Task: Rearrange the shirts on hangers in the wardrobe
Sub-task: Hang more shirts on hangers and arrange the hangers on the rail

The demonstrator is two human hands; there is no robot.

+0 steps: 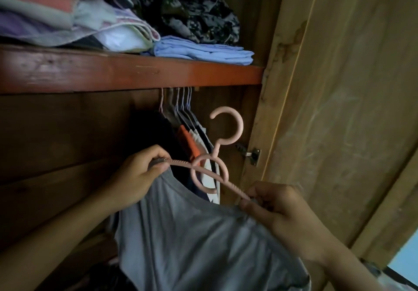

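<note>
A grey shirt (199, 241) hangs on a pink plastic hanger (209, 173) in front of the open wardrobe. My left hand (138, 177) grips the shirt's shoulder and the hanger's left arm. My right hand (278, 213) pinches the other shoulder at the hanger's right arm. The hanger's hook (230, 125) points up, free of the rail. Behind it, several shirts on hangers (187, 128) hang bunched under the shelf, with orange, white and dark cloth showing.
A red-brown wooden shelf (126, 73) crosses above, stacked with folded clothes, among them a light blue folded garment (203, 51). The wardrobe door (339, 109) stands open at the right, with a metal hinge (252, 155) on its inner edge. A wooden panel closes off the left.
</note>
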